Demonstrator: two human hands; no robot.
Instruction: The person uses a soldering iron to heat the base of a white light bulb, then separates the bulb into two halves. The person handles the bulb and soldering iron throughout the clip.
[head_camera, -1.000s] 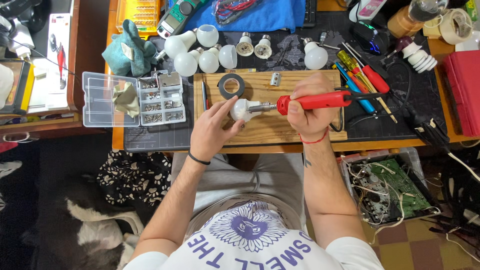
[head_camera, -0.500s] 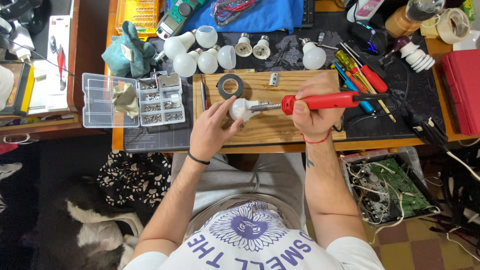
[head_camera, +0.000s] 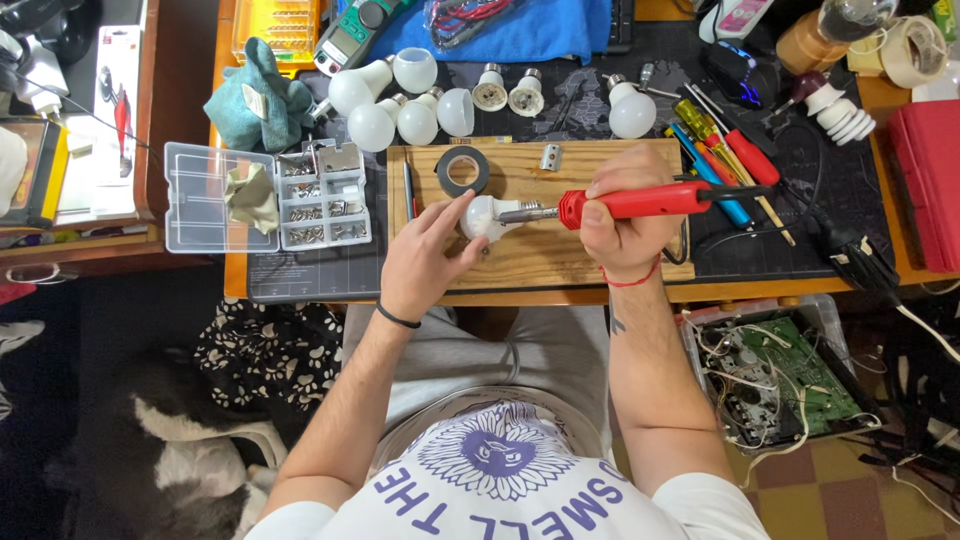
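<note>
My left hand (head_camera: 428, 262) grips a small white bulb part (head_camera: 482, 216) and holds it down on a wooden board (head_camera: 540, 262). My right hand (head_camera: 622, 222) is wrapped around the red handle of a soldering iron (head_camera: 640, 203). The iron's metal tip (head_camera: 515, 214) points left and touches the bulb part. A roll of black tape (head_camera: 463, 171) lies on the board just beyond my left hand. A small metal clip (head_camera: 549, 157) lies on the board's far edge.
Several white bulbs (head_camera: 395, 110) and bulb bases lie beyond the board. A clear parts box (head_camera: 265, 195) stands to the left, beside a teal cloth (head_camera: 258, 98). Screwdrivers (head_camera: 715, 150) lie to the right. A circuit board (head_camera: 775, 375) sits in a tray below the table's right end.
Both hands have held nearly the same pose. The soldering iron has shifted only slightly against the bulb part.
</note>
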